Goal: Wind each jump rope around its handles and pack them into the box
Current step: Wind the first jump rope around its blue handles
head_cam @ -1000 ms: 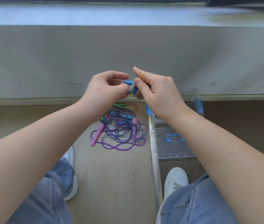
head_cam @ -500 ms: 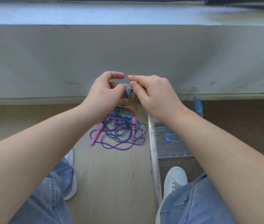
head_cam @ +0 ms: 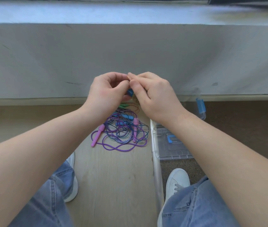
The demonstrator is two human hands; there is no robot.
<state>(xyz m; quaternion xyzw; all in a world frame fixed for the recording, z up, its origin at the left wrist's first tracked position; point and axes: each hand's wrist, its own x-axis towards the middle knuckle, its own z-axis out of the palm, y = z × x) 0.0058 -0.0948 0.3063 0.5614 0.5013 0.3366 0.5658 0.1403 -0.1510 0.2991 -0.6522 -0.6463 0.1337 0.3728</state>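
I hold a jump rope with blue handles [head_cam: 130, 92] and a tan cord between both hands, raised above the floor. My left hand [head_cam: 107, 94] grips the blue handles. My right hand [head_cam: 153, 95] pinches the tan cord at the top of the bundle; most of the bundle is hidden behind my fingers. Below lies a tangled pile of jump ropes [head_cam: 121, 133] with pink, blue and green handles. The clear plastic box [head_cam: 171, 145] with blue latches stands open on the floor to the right of the pile.
A grey wall [head_cam: 130, 54] rises just behind my hands. My two white shoes [head_cam: 177, 181] and jeans-clad knees frame the wooden floor strip. A pale metal strip [head_cam: 157, 174] divides the wood from the brown carpet at the right.
My right hand's fingers moved up and over the bundle, closing against the left fingertips, carrying the tan cord around the handles. Both hands stayed at about the same height.
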